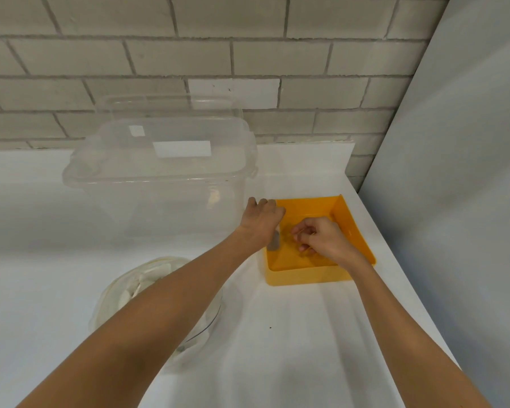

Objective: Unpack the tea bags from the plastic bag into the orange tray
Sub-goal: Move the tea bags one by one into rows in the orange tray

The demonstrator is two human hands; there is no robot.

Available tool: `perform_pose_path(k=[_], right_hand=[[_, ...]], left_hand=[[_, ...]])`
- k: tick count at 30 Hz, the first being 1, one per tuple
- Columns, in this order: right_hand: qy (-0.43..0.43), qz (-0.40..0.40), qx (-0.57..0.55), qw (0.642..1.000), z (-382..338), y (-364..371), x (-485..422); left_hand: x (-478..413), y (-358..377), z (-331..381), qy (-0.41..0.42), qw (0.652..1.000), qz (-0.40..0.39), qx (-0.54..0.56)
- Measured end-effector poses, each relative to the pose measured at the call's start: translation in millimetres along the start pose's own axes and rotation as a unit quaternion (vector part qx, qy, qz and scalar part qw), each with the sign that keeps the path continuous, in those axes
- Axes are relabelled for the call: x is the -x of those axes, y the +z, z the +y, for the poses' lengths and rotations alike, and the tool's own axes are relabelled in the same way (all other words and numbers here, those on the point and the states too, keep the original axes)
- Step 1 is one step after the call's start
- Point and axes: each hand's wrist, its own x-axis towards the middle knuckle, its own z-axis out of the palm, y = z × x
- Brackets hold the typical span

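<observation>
The orange tray (pixel 309 275) sits on the white counter at the right. Both hands are over it. My left hand (pixel 261 220) reaches across the tray's far left corner with its fingers curled, and a small grey tea bag (pixel 273 242) hangs below its palm against the left wall. My right hand (pixel 321 238) is inside the tray, thumb and fingers pinching something thin and pale that is too faint to make out. The clear plastic bag (pixel 136 285), holding several white tea bags, lies at the lower left, partly hidden under my left forearm.
A large clear plastic box (pixel 159 184) with its lid on stands just left of the tray, touching distance from my left hand. A brick wall runs along the back, and a grey panel (pixel 454 201) closes off the counter's right edge.
</observation>
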Motion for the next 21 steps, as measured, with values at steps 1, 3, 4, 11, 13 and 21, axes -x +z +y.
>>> perform_pose_path(k=[1,3,4,11,13,21], right_hand=[[-0.001,0.0,0.002,1.0,-2,-1,1],[-0.004,0.005,0.009,1.0,-5,-3,2],[-0.008,0.008,0.012,1.0,-8,-4,3],[-0.069,0.019,-0.001,0.997,-47,-11,18],[-0.09,0.02,-0.009,0.996,-62,-9,25],[-0.147,-0.041,-0.017,0.988,-112,34,47]], left_hand=[[1,-1,-1,-0.001,1.0,0.005,0.006],[3,-4,-2,-0.002,0.999,0.011,0.03],[5,-7,-2,-0.002,0.999,0.018,0.046],[50,-49,-23,0.04,0.96,0.048,0.274],[70,-57,-37,0.038,0.944,0.059,0.323],[165,-41,-88,-0.053,0.914,0.063,0.397]])
